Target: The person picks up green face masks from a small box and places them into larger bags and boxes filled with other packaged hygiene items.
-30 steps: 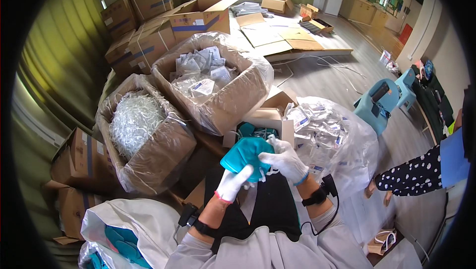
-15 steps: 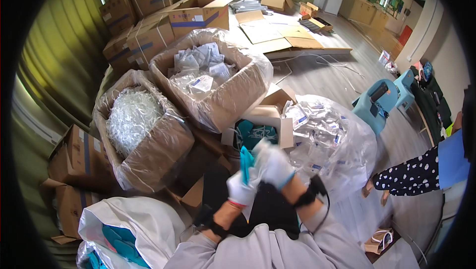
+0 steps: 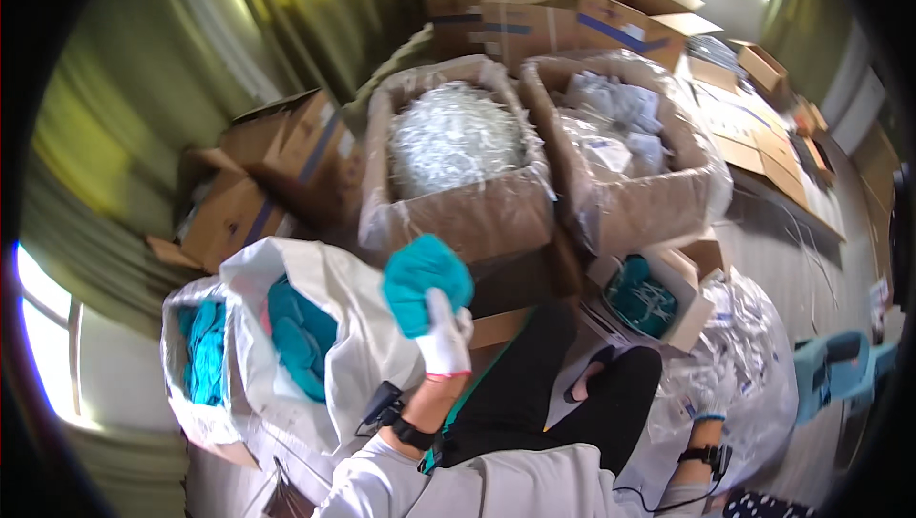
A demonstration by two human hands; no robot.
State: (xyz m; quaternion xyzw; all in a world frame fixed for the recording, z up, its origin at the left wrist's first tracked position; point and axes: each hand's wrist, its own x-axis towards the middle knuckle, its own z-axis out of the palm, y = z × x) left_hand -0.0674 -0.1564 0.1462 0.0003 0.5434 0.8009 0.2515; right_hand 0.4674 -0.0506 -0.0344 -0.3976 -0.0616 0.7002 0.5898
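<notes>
My left hand [image 3: 444, 339], in a white glove, is closed on the lower edge of a flat, rounded teal fabric piece [image 3: 425, 279], held up beside an open white sack [image 3: 358, 337]. More teal fabric pieces [image 3: 298, 332] lie inside that sack. Out to the right, my gloved right hand [image 3: 711, 392] is at a clear plastic bag of small white packets [image 3: 739, 322]. Its fingers blend into the packets, so their grip is unclear. Between my hands, a small open carton [image 3: 692, 322] holds teal fabric with white cords [image 3: 644, 297].
Ahead stand a lined carton [image 3: 458, 217] heaped with clear shredded strands and another lined carton [image 3: 639, 217] of clear packets. A box with teal fabric [image 3: 200, 356] stands far left. Brown cartons [image 3: 530, 22] are stacked behind; blue plastic chairs [image 3: 840, 375] are at right.
The view has swung left. My hands were together on the folded teal piece; now it is spread out in my left hand, while my right hand has moved away to the packet bag.
</notes>
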